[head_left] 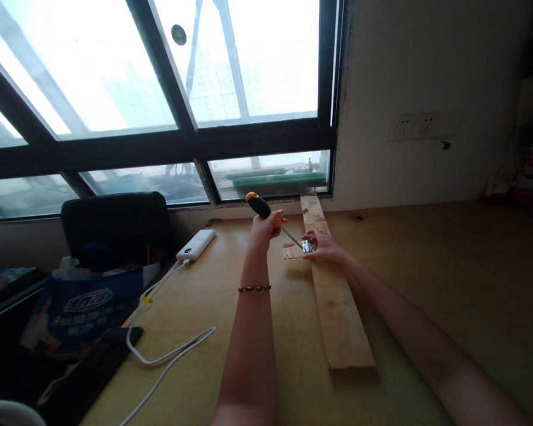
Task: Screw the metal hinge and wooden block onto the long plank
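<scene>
My left hand is wrapped around the black and yellow handle of a screwdriver. Its shaft slants down to the right, and the tip is at a small shiny metal fitting, perhaps a hinge. The fingers of my right hand pinch that fitting against a long wooden board, which lies lengthwise on the table. Sticking out to the left from beside the board is a thin, rough-edged piece of wood or cardboard. Any screw at the tip is too small to make out.
A white power bank with a white cable lies on the left of the wooden table. Beyond the left edge are a black chair and a blue bag. A window and wall stand behind.
</scene>
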Tool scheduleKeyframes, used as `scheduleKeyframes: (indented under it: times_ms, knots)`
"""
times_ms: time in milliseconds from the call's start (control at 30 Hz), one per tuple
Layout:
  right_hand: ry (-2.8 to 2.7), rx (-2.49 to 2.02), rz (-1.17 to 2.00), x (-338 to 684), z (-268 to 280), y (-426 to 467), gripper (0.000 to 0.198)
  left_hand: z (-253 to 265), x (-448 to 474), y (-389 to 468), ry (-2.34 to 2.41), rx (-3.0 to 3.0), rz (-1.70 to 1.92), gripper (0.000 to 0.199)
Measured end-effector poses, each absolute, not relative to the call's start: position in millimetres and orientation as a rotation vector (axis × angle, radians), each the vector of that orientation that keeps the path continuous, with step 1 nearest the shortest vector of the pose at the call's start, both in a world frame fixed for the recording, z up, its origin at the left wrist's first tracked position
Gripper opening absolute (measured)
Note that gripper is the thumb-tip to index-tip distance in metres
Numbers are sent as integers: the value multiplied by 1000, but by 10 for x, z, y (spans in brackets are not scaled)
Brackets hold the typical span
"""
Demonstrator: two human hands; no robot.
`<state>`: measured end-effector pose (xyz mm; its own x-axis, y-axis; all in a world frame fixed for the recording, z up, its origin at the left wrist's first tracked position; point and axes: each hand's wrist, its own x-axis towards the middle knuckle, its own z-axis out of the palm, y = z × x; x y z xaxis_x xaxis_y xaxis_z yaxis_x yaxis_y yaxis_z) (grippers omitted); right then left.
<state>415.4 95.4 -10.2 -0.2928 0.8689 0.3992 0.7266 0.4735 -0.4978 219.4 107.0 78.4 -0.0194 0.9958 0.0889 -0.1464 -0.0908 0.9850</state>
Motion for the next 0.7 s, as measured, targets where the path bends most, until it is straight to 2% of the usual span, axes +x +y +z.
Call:
scheduleKeyframes:
  times_ms: [700]
  knots:
    - [-2113,-1308,288,4161,-103,959,63,765,2266,1075,1068,1193,1309,30]
